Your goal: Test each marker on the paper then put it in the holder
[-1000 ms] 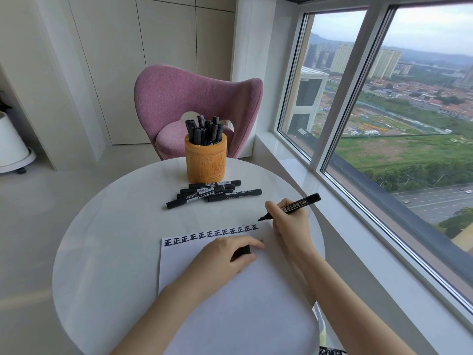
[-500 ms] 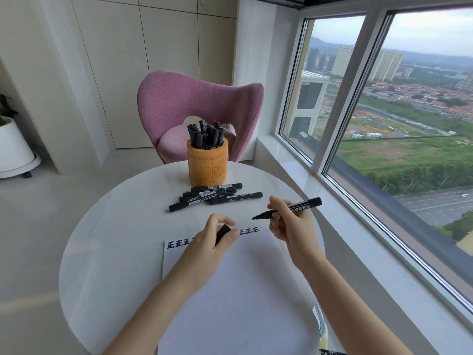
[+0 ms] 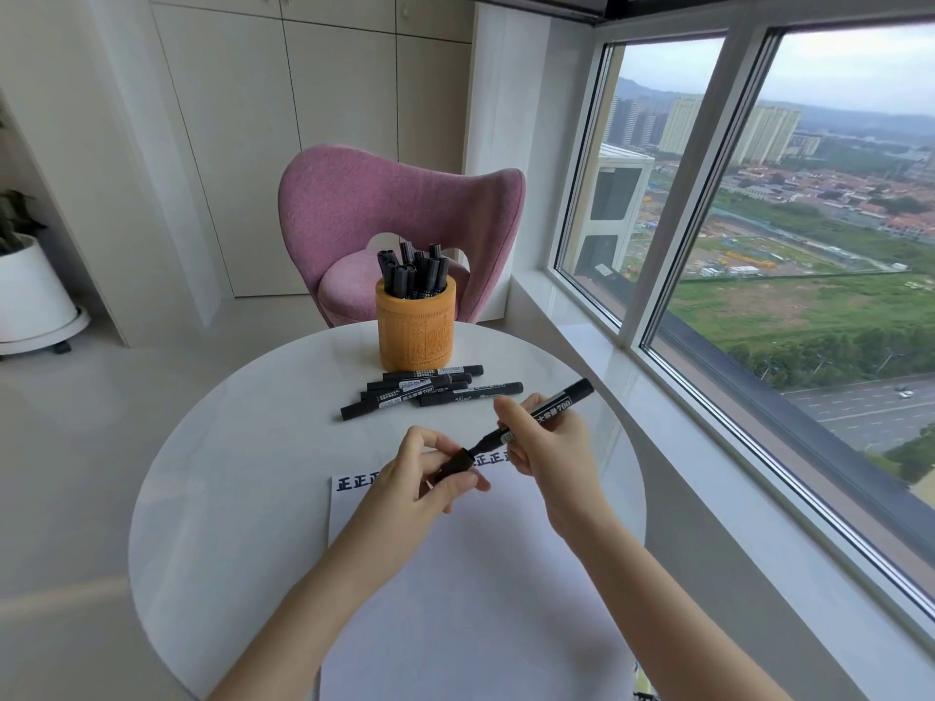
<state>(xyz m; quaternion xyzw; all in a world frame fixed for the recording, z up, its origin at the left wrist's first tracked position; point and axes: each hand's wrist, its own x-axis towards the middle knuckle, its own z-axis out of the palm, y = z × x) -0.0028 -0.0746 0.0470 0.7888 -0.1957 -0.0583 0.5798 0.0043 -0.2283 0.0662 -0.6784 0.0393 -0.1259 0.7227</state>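
Note:
My right hand (image 3: 549, 442) grips a black marker (image 3: 556, 404) above the white paper (image 3: 455, 599), its tip pointing left. My left hand (image 3: 425, 478) pinches the marker's black cap (image 3: 455, 462), and the tip meets the cap's mouth. A row of dark written characters (image 3: 354, 482) runs along the paper's top edge, partly hidden by my hands. Several black markers (image 3: 420, 389) lie on the round white table (image 3: 227, 473) in front of an orange carved holder (image 3: 415, 331), which has several markers standing in it.
A pink armchair (image 3: 354, 210) stands behind the table. A large window (image 3: 784, 220) and its sill run along the right. A white plant pot (image 3: 30, 296) sits on the floor at the left.
My right hand lifted the marker off the paper. My left hand rose from the paper with the cap, and cap and tip have come together.

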